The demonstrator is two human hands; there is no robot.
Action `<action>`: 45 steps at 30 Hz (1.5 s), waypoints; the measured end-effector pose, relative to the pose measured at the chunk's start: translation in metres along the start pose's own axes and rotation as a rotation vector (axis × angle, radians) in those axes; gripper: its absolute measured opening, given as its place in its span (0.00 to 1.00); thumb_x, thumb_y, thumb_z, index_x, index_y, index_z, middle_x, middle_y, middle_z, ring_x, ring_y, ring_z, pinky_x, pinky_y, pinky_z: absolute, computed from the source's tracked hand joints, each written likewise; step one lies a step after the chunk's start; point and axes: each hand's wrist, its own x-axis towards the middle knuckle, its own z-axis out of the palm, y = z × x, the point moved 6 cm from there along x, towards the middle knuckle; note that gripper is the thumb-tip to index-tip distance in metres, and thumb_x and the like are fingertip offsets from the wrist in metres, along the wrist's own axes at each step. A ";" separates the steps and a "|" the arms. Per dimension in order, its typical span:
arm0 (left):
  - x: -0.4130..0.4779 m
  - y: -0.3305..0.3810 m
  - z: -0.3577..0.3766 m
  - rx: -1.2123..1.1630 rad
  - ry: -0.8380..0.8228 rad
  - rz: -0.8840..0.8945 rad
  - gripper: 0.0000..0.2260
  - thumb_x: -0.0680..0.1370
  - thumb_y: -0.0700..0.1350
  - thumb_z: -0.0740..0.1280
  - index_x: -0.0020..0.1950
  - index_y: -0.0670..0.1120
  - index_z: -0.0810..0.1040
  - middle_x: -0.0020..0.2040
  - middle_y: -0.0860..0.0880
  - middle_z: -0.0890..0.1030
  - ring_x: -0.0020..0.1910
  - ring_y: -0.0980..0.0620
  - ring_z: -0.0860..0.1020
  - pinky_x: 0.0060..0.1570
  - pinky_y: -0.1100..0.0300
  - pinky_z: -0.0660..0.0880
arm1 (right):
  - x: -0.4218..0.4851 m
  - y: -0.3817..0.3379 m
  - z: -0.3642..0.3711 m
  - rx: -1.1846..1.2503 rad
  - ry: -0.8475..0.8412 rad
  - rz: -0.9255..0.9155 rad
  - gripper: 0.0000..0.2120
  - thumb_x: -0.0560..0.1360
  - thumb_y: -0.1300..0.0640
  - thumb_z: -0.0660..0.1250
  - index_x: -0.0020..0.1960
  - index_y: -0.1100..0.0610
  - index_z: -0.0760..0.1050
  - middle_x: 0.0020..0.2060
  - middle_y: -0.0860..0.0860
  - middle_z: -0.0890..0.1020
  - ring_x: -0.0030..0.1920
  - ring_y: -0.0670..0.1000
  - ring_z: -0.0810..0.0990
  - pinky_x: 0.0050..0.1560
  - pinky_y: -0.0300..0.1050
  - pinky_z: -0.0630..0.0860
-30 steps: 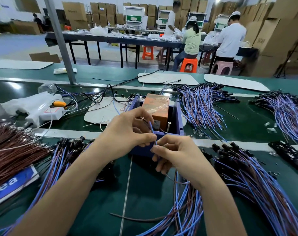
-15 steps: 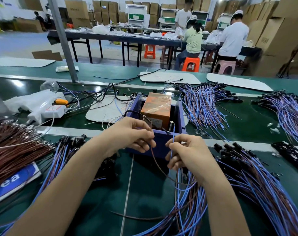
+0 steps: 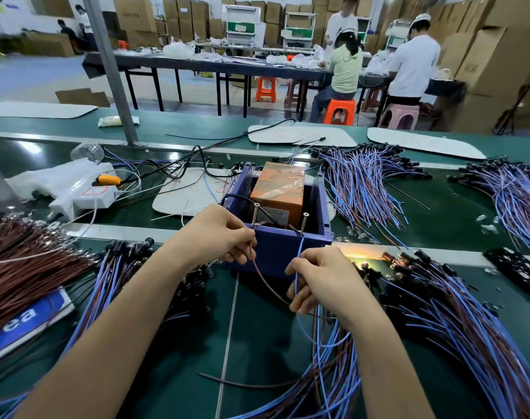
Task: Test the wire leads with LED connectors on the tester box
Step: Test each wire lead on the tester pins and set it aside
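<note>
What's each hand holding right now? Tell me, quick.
Left hand: closed, fingers pinching the brown lead.
Right hand: closed, fingers pinching the blue lead.

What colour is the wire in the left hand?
The wire is brown, pinched in the left hand; head view.

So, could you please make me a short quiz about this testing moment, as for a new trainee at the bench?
1. True or false: the left hand pinches the brown wire.
2. Which wire does the right hand hold up toward the right screw of the tester box? A red, B blue, C green.
3. Fill in: the block inside the box is ___ in colour.
Key: 1 true; 2 B, the blue wire; 3 orange.
</note>
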 end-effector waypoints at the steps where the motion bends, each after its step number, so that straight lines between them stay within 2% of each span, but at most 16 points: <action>1: 0.000 0.000 0.000 0.009 0.007 0.003 0.11 0.79 0.38 0.64 0.39 0.37 0.81 0.32 0.45 0.84 0.26 0.55 0.79 0.27 0.67 0.73 | 0.000 0.000 0.000 -0.005 -0.001 -0.003 0.09 0.78 0.66 0.58 0.43 0.64 0.76 0.25 0.59 0.79 0.22 0.56 0.79 0.21 0.40 0.72; 13: -0.002 0.004 -0.003 0.102 0.023 0.054 0.10 0.78 0.39 0.64 0.40 0.38 0.82 0.33 0.46 0.84 0.28 0.54 0.80 0.35 0.61 0.75 | -0.006 -0.004 0.001 -0.046 -0.059 -0.020 0.10 0.79 0.65 0.58 0.44 0.63 0.77 0.26 0.58 0.79 0.23 0.56 0.79 0.21 0.40 0.72; 15: -0.008 0.011 -0.003 0.169 -0.102 0.102 0.09 0.78 0.40 0.65 0.41 0.41 0.83 0.35 0.47 0.85 0.31 0.55 0.81 0.39 0.60 0.76 | -0.012 -0.007 0.005 -0.180 -0.195 -0.066 0.10 0.78 0.63 0.60 0.45 0.58 0.81 0.29 0.53 0.82 0.22 0.52 0.78 0.22 0.38 0.70; 17: -0.024 0.019 -0.001 0.239 -0.361 0.177 0.09 0.79 0.44 0.66 0.43 0.45 0.84 0.40 0.48 0.85 0.36 0.56 0.81 0.42 0.61 0.77 | -0.025 -0.010 0.016 -0.355 -0.455 -0.101 0.11 0.78 0.59 0.63 0.48 0.49 0.84 0.34 0.45 0.84 0.24 0.47 0.76 0.24 0.36 0.70; 19: -0.039 0.025 -0.007 0.198 -0.528 0.244 0.12 0.79 0.48 0.64 0.46 0.45 0.85 0.44 0.48 0.85 0.40 0.54 0.82 0.45 0.62 0.77 | -0.036 -0.013 0.023 -0.475 -0.618 -0.130 0.10 0.77 0.55 0.65 0.50 0.42 0.83 0.32 0.39 0.82 0.25 0.45 0.74 0.28 0.35 0.70; 20: -0.041 0.026 -0.016 0.132 -0.520 0.254 0.14 0.79 0.50 0.63 0.46 0.43 0.85 0.45 0.47 0.85 0.41 0.53 0.82 0.45 0.62 0.78 | -0.039 -0.014 0.025 -0.502 -0.649 -0.139 0.10 0.77 0.54 0.65 0.51 0.42 0.83 0.31 0.40 0.81 0.26 0.46 0.74 0.29 0.36 0.70; 22: -0.034 0.020 -0.041 0.083 -0.357 0.228 0.16 0.78 0.53 0.62 0.45 0.44 0.85 0.44 0.46 0.85 0.41 0.52 0.82 0.44 0.62 0.78 | -0.043 -0.014 0.032 -0.507 -0.718 -0.125 0.09 0.77 0.53 0.65 0.53 0.48 0.83 0.38 0.45 0.84 0.30 0.50 0.72 0.29 0.37 0.70; 25: -0.013 -0.015 -0.078 0.439 -0.039 0.065 0.09 0.77 0.51 0.67 0.43 0.50 0.84 0.39 0.51 0.85 0.38 0.55 0.82 0.37 0.65 0.74 | -0.047 -0.012 0.040 -0.471 -0.808 -0.072 0.09 0.78 0.55 0.64 0.52 0.54 0.82 0.44 0.51 0.86 0.26 0.49 0.66 0.26 0.37 0.66; 27: -0.004 -0.039 -0.084 0.687 -0.046 -0.105 0.04 0.75 0.48 0.70 0.45 0.51 0.84 0.39 0.54 0.84 0.37 0.56 0.81 0.34 0.66 0.73 | -0.047 -0.010 0.041 -0.478 -0.810 -0.057 0.09 0.79 0.54 0.63 0.51 0.55 0.82 0.43 0.53 0.86 0.25 0.47 0.63 0.25 0.38 0.63; 29: 0.001 -0.052 -0.074 0.803 -0.110 -0.205 0.04 0.73 0.49 0.73 0.46 0.52 0.84 0.43 0.53 0.84 0.41 0.55 0.81 0.40 0.63 0.76 | -0.046 -0.010 0.041 -0.486 -0.808 -0.057 0.09 0.79 0.54 0.63 0.51 0.55 0.81 0.42 0.54 0.86 0.23 0.46 0.62 0.24 0.37 0.61; 31: 0.006 -0.052 -0.062 0.897 -0.086 -0.222 0.06 0.70 0.49 0.75 0.46 0.53 0.84 0.47 0.52 0.84 0.44 0.53 0.80 0.45 0.61 0.76 | -0.045 -0.011 0.041 -0.486 -0.799 -0.061 0.09 0.78 0.54 0.63 0.51 0.55 0.81 0.42 0.53 0.86 0.22 0.45 0.62 0.23 0.35 0.61; 34: 0.010 -0.050 -0.043 1.068 -0.034 -0.258 0.13 0.68 0.51 0.76 0.51 0.54 0.82 0.52 0.50 0.81 0.48 0.49 0.79 0.43 0.60 0.73 | -0.044 -0.011 0.038 -0.489 -0.763 -0.073 0.09 0.78 0.54 0.64 0.51 0.55 0.81 0.41 0.51 0.86 0.22 0.44 0.62 0.22 0.33 0.61; 36: 0.010 -0.050 -0.034 1.152 -0.027 -0.285 0.16 0.69 0.51 0.75 0.54 0.51 0.78 0.55 0.48 0.78 0.54 0.46 0.78 0.46 0.56 0.73 | -0.045 -0.011 0.038 -0.490 -0.761 -0.074 0.09 0.78 0.53 0.64 0.52 0.55 0.81 0.41 0.51 0.86 0.23 0.44 0.62 0.23 0.34 0.62; 41: 0.007 -0.044 -0.026 1.148 -0.066 -0.250 0.12 0.69 0.50 0.71 0.40 0.49 0.69 0.44 0.50 0.75 0.48 0.47 0.76 0.43 0.57 0.72 | -0.039 -0.013 0.036 -0.427 -0.681 -0.090 0.09 0.78 0.53 0.63 0.50 0.55 0.81 0.39 0.52 0.86 0.23 0.44 0.64 0.25 0.35 0.64; 43: 0.004 -0.039 -0.027 1.095 -0.087 -0.226 0.12 0.69 0.51 0.71 0.38 0.50 0.67 0.41 0.51 0.73 0.45 0.47 0.75 0.43 0.56 0.74 | -0.034 -0.014 0.033 -0.379 -0.584 -0.096 0.09 0.78 0.54 0.63 0.48 0.54 0.81 0.36 0.51 0.86 0.22 0.44 0.65 0.25 0.34 0.65; 45: 0.000 -0.033 -0.029 0.990 -0.086 -0.186 0.10 0.70 0.49 0.70 0.38 0.48 0.71 0.38 0.51 0.77 0.39 0.50 0.77 0.38 0.60 0.75 | -0.028 -0.014 0.031 -0.308 -0.489 -0.099 0.09 0.79 0.55 0.62 0.47 0.55 0.81 0.35 0.52 0.86 0.22 0.45 0.68 0.24 0.33 0.67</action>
